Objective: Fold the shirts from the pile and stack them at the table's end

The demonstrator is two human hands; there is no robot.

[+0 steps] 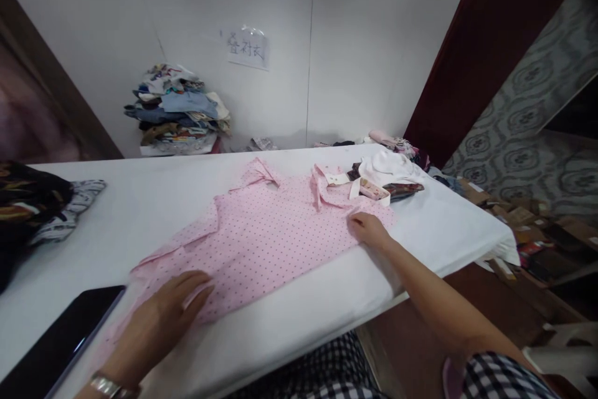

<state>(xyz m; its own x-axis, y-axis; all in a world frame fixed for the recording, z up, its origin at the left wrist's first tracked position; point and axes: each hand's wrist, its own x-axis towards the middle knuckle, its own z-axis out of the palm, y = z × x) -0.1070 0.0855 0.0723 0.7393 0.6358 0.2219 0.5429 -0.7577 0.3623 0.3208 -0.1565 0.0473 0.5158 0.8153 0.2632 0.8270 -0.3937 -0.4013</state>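
Note:
A pink polka-dot shirt lies spread across the white-covered table, its left part folded over on itself. My left hand rests on the near left part of the fabric, fingers stretched out and thumb apart. At the shirt's right side, my right hand is closed, with its fingertips pinching the cloth. Beyond the right hand, a cream-coloured strap lies against the shirt beside a white crumpled garment.
A black tablet or phone lies at the near left, with dark patterned cloth behind it. Stacked folded clothes stand against the wall under a paper sign. Cardboard boxes sit on the floor at right, past the table.

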